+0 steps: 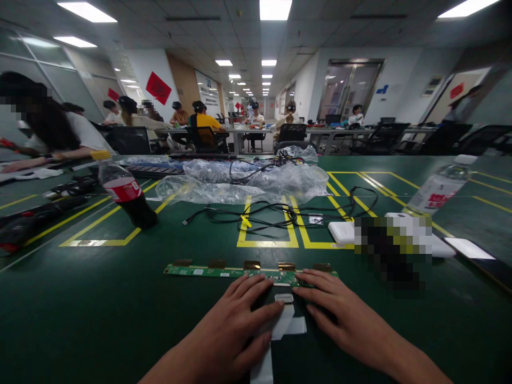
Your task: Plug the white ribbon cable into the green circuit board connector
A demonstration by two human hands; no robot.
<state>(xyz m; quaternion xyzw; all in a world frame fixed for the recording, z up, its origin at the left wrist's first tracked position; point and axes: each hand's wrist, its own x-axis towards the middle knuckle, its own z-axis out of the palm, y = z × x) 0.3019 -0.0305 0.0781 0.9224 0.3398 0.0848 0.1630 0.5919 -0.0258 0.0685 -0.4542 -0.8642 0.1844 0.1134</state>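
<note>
A long, narrow green circuit board with brown film tabs along its far edge lies across the table in front of me. My left hand rests its outer fingertips on the board's near edge. Its index finger and thumb are at a white flat ribbon cable, whose connector end faces the board's middle with a small gap between. The cable runs back toward me, partly hidden under this hand. My right hand has its fingers stretched and apart, two tips touching the board's right part, the others over the tabletop.
A cola bottle stands left. Black cables and crumpled clear plastic wrap lie behind the board. At right are a clear bottle, a white device and a phone. A person works at far left.
</note>
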